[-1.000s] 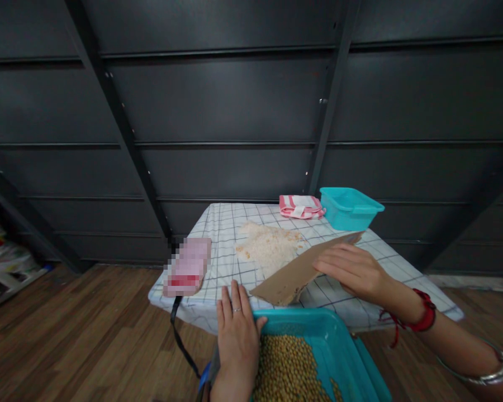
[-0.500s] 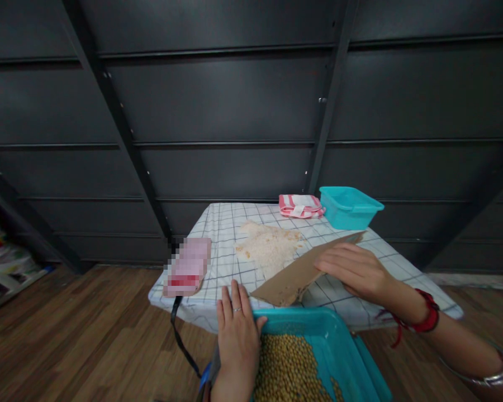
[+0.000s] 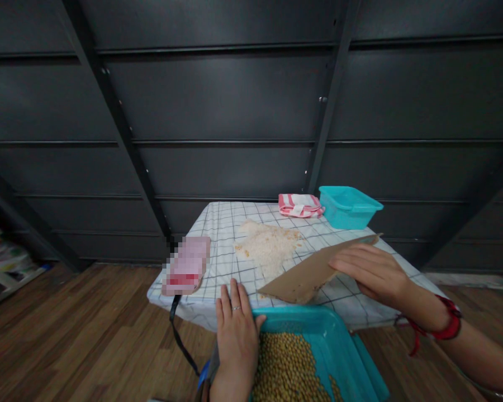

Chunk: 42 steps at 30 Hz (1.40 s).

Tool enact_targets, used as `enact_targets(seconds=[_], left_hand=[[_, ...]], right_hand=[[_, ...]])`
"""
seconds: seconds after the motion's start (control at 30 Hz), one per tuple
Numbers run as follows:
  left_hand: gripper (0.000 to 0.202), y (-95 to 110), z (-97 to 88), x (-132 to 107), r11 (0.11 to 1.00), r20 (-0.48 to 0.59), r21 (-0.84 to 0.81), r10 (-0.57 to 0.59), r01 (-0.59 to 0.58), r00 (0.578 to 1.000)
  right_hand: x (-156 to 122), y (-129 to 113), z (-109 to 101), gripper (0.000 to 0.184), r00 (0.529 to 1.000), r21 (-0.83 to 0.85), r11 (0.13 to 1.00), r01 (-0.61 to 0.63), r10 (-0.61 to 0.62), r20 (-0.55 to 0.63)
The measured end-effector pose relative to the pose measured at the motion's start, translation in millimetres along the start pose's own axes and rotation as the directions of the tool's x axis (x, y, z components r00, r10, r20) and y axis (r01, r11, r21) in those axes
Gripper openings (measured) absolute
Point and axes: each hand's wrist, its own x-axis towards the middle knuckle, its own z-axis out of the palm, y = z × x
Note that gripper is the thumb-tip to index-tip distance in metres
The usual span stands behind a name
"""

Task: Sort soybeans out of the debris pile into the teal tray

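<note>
My left hand [image 3: 236, 333] lies flat on the near left rim of a teal tray [image 3: 333, 349] filled with brown beans [image 3: 288, 369], with the thumb hooked over the edge. A brown cardboard piece [image 3: 308, 274] is gripped by my right hand [image 3: 371, 271] and held tilted on the checked tablecloth [image 3: 224, 234], its lower edge near the tray. A heap of white rice [image 3: 268, 246] lies on the cloth just beyond the cardboard.
A small teal tub [image 3: 349, 207] and a folded pink-striped cloth [image 3: 299, 205] stand at the table's far edge. A pink blurred object [image 3: 186, 265] with a dark strap lies at the near left corner. Dark metal panels rise behind; wooden floor surrounds the table.
My right hand has slid the cardboard to the right, away from the rice heap. My left hand has stayed on the tray rim.
</note>
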Motion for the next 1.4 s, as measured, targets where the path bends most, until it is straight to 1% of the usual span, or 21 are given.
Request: enact_targets(seconds=[0.1, 0.23, 0.47, 0.73, 0.87, 1.0, 1.13, 1.3, 1.4], left_hand=[[0.058, 1.0, -4.2, 0.6, 1.0, 0.021, 0.006, -0.004, 0.004, 1.0], [0.062, 1.3, -9.7, 1.6, 1.0, 0.058, 0.01, 0.013, -0.014, 0.998], [0.061, 0.8, -5.3, 0.8, 1.0, 0.02, 0.016, 0.014, -0.014, 1.0], [0.059, -0.2, -2.4, 0.2, 1.0, 0.012, 0.007, 0.016, -0.017, 1.0], [0.058, -0.2, -1.9, 0.1, 1.0, -0.002, -0.011, 0.007, -0.007, 1.0], [0.06, 1.1, -6.0, 1.1, 1.0, 0.04, -0.004, 0.011, -0.011, 0.999], [0.06, 2.4, -8.3, 1.4, 1.0, 0.069, 0.011, 0.018, -0.018, 0.997], [0.054, 2.2, -4.4, 0.2, 0.999, 0.036, 0.033, 0.042, -0.044, 0.998], [0.054, 2.0, -2.6, -0.5, 0.998, 0.031, 0.033, 0.045, -0.046, 0.999]], right_hand=[[0.0, 5.7, 0.3, 0.033, 1.0, -0.049, 0.999, -0.024, 0.024, -0.009], [-7.1, 12.8, 0.6, 0.034, 0.999, -0.127, 0.991, -0.029, 0.027, -0.016], [-16.8, 14.4, -2.3, 0.032, 0.999, -0.146, 0.988, -0.05, 0.051, 0.009], [-15.3, 4.1, -7.5, 0.035, 0.999, -0.133, 0.991, -0.033, 0.035, 0.017], [-11.9, -3.6, -10.0, 0.037, 0.997, -0.121, 0.991, -0.055, 0.061, 0.042], [-9.0, -9.8, -11.6, 0.035, 0.994, -0.155, 0.985, -0.07, 0.082, 0.07], [-9.0, -13.2, -8.5, 0.037, 0.992, -0.164, 0.983, -0.085, 0.098, 0.076], [-6.9, -20.0, -0.2, 0.033, 0.978, -0.144, 0.986, -0.083, 0.108, 0.176], [-4.4, -23.5, 0.2, 0.03, 0.979, -0.099, 0.991, -0.088, 0.104, 0.177]])
